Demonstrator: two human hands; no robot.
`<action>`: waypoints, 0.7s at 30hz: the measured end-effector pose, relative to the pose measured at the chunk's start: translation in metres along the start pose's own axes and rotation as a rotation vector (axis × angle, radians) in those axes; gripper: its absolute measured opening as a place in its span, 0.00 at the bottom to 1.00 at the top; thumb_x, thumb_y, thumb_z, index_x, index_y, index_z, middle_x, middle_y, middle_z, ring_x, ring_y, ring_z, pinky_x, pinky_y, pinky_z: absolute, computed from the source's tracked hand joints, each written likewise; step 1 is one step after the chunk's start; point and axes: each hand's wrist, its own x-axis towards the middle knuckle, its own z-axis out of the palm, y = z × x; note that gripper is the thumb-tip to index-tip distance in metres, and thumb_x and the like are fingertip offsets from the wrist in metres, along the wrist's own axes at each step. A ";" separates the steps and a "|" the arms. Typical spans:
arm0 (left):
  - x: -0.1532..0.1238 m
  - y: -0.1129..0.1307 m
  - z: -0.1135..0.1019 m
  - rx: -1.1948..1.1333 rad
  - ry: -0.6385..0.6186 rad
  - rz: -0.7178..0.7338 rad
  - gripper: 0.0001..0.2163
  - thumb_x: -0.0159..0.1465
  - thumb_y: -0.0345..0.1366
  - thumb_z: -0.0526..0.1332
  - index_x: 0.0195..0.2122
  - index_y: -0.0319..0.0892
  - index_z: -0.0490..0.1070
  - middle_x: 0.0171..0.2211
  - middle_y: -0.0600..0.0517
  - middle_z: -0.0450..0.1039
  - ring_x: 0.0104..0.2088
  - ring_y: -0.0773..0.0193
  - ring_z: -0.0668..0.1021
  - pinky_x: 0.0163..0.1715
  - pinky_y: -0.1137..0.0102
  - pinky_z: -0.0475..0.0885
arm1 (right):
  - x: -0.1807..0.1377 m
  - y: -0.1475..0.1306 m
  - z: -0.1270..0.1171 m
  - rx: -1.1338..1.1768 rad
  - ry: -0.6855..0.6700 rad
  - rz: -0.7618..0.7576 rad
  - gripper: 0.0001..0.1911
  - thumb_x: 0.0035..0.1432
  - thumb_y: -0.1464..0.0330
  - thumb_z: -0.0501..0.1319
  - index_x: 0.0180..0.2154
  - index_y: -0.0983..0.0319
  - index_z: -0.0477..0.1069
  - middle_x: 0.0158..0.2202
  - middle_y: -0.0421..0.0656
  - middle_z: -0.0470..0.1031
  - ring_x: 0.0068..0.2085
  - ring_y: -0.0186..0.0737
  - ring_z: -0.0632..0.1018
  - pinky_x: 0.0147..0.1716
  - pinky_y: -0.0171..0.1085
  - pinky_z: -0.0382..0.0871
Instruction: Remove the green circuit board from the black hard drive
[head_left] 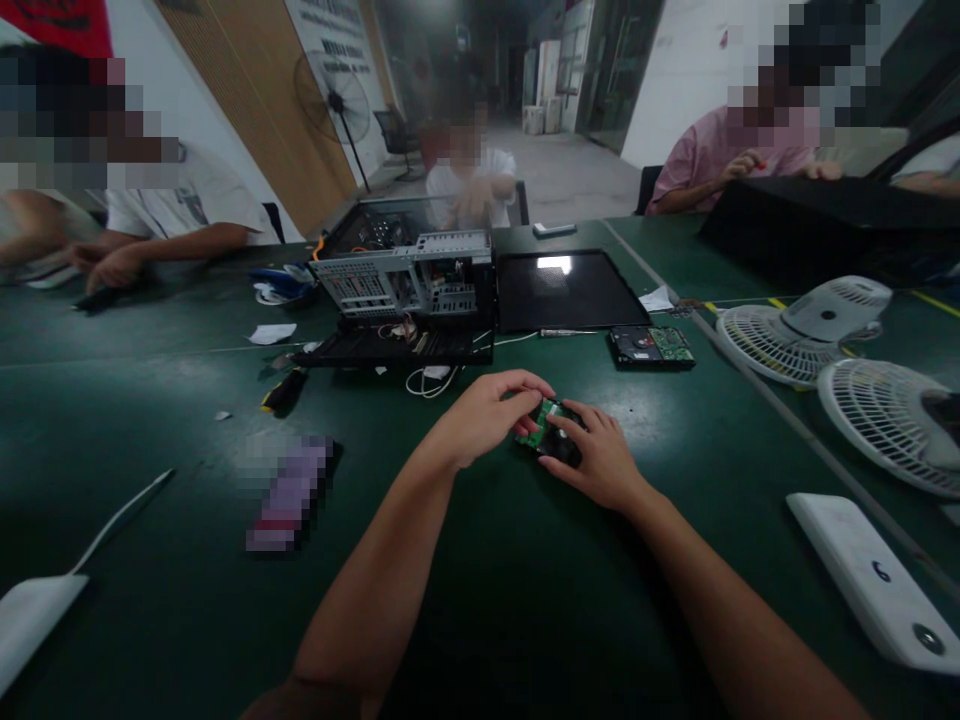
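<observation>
A small black part with a green circuit board [547, 428] lies on the dark green table [480, 600] in front of me. My left hand [487, 412] curls over its left and top edge, fingers bent onto the board. My right hand [596, 455] presses on its right side, fingers closed around the black body. Both hands hold it down on the table.
Behind stands an opened computer case [409, 280] with loose cables, a black side panel [566, 288] and a hard drive [651, 345]. Two white fan grilles [885, 400] lie at right, a white device [870, 580] nearer. A screwdriver [283, 390] lies left. Other people sit around the table.
</observation>
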 end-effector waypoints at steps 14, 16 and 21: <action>0.002 0.007 0.003 0.079 -0.091 0.062 0.11 0.70 0.36 0.59 0.50 0.42 0.77 0.48 0.47 0.80 0.46 0.61 0.79 0.49 0.64 0.74 | 0.004 -0.002 -0.004 0.022 -0.032 0.020 0.31 0.62 0.51 0.62 0.64 0.51 0.66 0.65 0.50 0.65 0.64 0.60 0.66 0.60 0.61 0.62; 0.004 0.006 0.003 0.077 -0.082 0.070 0.11 0.71 0.36 0.59 0.50 0.42 0.77 0.48 0.48 0.80 0.46 0.61 0.79 0.49 0.64 0.74 | 0.004 -0.001 -0.005 0.023 -0.047 0.023 0.31 0.63 0.51 0.62 0.64 0.52 0.67 0.66 0.50 0.64 0.65 0.60 0.65 0.61 0.61 0.62; 0.006 0.006 0.002 0.073 -0.065 0.056 0.10 0.71 0.35 0.58 0.50 0.43 0.76 0.47 0.49 0.79 0.46 0.62 0.79 0.49 0.65 0.74 | 0.006 0.001 -0.004 0.023 -0.062 0.034 0.30 0.63 0.51 0.62 0.64 0.51 0.67 0.67 0.50 0.64 0.65 0.61 0.65 0.61 0.61 0.62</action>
